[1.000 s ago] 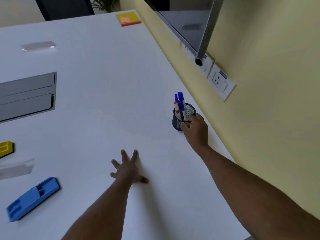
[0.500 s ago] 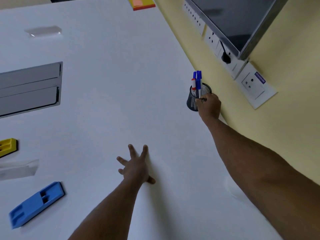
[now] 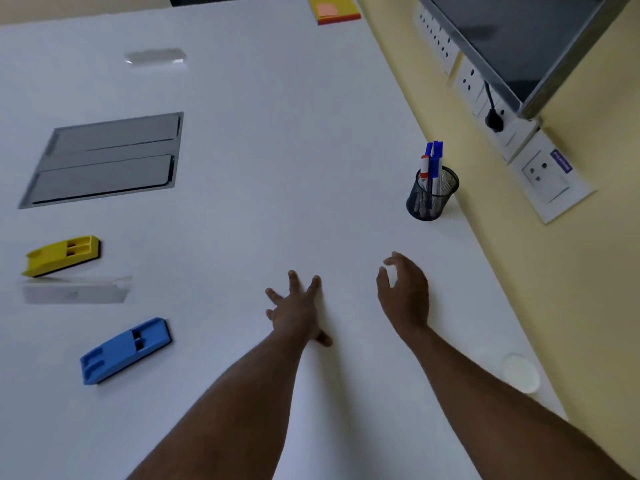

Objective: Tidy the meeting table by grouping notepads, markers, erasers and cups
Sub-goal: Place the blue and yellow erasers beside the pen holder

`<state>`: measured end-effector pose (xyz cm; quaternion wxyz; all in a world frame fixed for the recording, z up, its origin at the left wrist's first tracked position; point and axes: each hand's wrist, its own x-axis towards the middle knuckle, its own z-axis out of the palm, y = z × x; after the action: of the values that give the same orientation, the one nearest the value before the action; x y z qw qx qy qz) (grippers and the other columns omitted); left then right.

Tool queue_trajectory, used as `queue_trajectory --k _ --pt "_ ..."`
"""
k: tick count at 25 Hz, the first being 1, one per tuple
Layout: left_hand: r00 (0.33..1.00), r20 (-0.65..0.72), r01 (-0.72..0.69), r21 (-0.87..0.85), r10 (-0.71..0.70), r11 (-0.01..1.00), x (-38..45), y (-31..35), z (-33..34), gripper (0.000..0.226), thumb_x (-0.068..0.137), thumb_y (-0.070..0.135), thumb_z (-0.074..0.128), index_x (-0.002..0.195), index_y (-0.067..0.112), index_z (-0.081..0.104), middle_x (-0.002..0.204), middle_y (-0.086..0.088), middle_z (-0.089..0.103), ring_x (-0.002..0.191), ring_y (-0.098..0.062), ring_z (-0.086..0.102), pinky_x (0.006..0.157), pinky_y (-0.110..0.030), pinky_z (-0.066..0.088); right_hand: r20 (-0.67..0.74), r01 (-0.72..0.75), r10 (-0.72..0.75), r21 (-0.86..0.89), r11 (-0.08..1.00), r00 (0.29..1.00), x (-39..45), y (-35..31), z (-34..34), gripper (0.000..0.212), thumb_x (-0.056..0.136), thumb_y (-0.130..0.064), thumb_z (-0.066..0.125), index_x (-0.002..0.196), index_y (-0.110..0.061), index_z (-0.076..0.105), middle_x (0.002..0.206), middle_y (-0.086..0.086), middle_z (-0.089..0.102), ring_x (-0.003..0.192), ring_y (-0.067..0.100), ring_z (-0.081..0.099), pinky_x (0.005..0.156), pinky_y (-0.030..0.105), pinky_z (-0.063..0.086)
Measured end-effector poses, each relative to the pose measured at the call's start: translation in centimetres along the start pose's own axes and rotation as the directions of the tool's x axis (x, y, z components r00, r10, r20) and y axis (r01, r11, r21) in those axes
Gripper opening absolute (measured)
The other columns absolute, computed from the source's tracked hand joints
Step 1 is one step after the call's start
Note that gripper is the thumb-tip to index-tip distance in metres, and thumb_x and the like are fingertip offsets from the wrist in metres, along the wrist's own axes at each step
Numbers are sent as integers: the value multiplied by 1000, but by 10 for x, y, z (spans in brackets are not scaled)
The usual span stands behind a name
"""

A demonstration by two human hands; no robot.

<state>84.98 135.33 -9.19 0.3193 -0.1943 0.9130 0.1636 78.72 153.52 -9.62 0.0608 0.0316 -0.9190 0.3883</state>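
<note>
The markers stand in the black mesh pot, which sits near the wall side of the bench. So the step in hand looks like the gap between jobs — the pot seems placed, and something else comes next.

The right hand hangs over the bench, well short of the pot. Its grip is loose and partly curled, and it holds nothing. The left hand lies flat on the bench with its fingers spread wide. It holds nothing too.

Next I think the erasers need to come together. That calls for a reach far to the left, then a grip around 1 eraser to lift it.

Now the count:
- 2 erasers — a yellow one and a blue one, a bit apart.
- 1 pot with about 3 markers: 2 blue caps and 1 red.
- 1 pad of sticky notes at the far end.
- 1 white cup by the right arm, close to the wall.
- 2 clear flat things, too blurry to name.
</note>
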Motion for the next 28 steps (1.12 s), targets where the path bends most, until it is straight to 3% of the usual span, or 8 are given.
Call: queue_trajectory --k 4,6,9,13,16,20,24,28 --pt "987 -141 -72 32 75 997 -35 -42 15 115 60 68 78 151 27 22 162 3 11 146 -29 18 106 -51 41 259 74 -76 17 997 963 -78 -8 7 25 88 -22 66 113 -17 65 137 0 57 126 18 51 100 35 46" --pt "974 -227 24 -30 -30 999 -60 -73 35 99 72 69 67 150 24 28 161 0 22 146 -26 24 113 -48 33 338 145 -147 31 989 930 -99 -21 14 26 85 -20 69 111 -17 67 136 0 57 124 20 53 100 41 47" --pt "888 -416 154 -137 -198 979 -95 -125 57 80 86 61 56 152 21 31 160 -4 30 148 -26 25 118 -41 23 447 238 -239 58 969 862 -118 -53 32 26 85 -20 69 111 -17 68 134 -1 59 125 19 53 103 36 42" --pt "775 -525 271 -230 -353 935 -114 -188 53 80 89 51 57 154 19 24 163 -9 20 150 -28 17 120 -40 19 523 348 -353 113 931 776 -122 -101 63 26 84 -20 71 110 -16 69 129 -1 62 122 17 55 101 32 41" --pt "743 -530 315 -261 -409 912 -106 -239 35 85 88 51 58 156 22 16 166 -10 6 151 -31 9 121 -44 16 542 417 -428 152 896 723 -113 -143 98 25 83 -18 72 108 -14 71 124 2 65 119 19 59 98 32 43" --pt "752 -518 295 -289 -408 911 -88 -289 30 82 88 68 38 156 29 14 166 -5 1 152 -29 3 121 -49 11 568 492 -501 184 851 653 -88 -208 159 27 84 -21 71 110 -13 69 123 4 66 119 21 58 98 33 43" --pt "689 -544 255 -435 -478 863 -67 -297 37 83 85 79 14 156 34 12 167 1 -1 152 -26 -3 119 -52 12 599 556 -547 195 808 585 -60 -282 236 30 88 -26 66 115 -13 65 123 4 65 119 23 55 98 35 43" --pt "645 -619 161 -462 -448 872 -58 -307 48 76 89 77 16 155 38 16 166 7 2 152 -17 -10 122 -46 10 651 702 -615 173 691 445 -43 -345 310 32 91 -27 62 119 -14 62 130 6 61 122 26 52 98 37 40"
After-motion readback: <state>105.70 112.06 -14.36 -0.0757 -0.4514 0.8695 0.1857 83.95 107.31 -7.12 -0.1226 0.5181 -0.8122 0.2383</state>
